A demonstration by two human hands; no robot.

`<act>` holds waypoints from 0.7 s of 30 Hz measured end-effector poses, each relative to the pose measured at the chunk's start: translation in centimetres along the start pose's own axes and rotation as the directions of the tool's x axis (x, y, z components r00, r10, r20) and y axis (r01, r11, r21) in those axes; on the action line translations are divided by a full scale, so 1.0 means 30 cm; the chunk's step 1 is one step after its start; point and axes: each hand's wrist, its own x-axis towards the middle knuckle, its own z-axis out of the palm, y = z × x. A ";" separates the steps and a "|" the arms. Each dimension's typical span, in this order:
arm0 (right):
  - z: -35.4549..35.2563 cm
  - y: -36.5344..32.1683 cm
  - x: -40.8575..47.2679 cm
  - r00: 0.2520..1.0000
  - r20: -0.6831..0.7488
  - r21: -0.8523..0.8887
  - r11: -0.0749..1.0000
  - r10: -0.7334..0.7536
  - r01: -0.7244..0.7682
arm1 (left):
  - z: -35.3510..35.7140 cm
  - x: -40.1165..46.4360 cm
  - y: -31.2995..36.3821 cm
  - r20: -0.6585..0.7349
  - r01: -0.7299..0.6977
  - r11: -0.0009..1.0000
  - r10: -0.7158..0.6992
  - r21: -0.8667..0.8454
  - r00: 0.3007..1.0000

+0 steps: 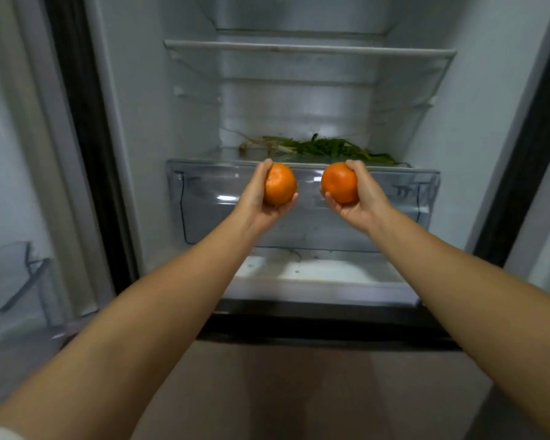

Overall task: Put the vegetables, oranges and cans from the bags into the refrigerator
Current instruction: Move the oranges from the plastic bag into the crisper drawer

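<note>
Two round oranges held up side by side in front of an open refrigerator, one in each hand.

The left round orange [280,184] sits in the left hand [257,198], fingers curled round its far side and thumb hooked under its lower edge; the right round orange [339,183] is gripped the same way by the right hand [359,201], fingers wrapped over the top and thumb pressed against its lower left. The two fruits are near each other but apart, level with the front of the clear plastic crisper drawer [302,204]. Just above and behind them, a bundle of green leafy vegetables [318,147] lies on the glass shelf [216,154] over that drawer. Higher up runs a bare white-edged shelf [308,49]. The white refrigerator interior [159,122] frames it all, with the open door's clear bins [19,274] off to the left.
</note>
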 end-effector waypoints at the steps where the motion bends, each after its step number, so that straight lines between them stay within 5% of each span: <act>1: -0.005 -0.004 -0.034 1.000 0.012 -0.006 1.000 -0.002 0.002 | 0.004 -0.035 -0.004 0.005 -0.013 1.000 0.013 0.007 1.000; 17: -0.102 -0.012 -0.417 0.995 0.074 -0.037 0.997 0.068 -0.065 | 0.010 -0.480 -0.022 -0.029 0.002 0.995 0.001 0.097 1.000; 21: -0.144 -0.086 -0.440 0.961 0.154 -0.260 0.947 0.232 -0.187 | 0.013 -0.542 0.003 -0.057 0.083 0.946 -0.069 0.314 0.996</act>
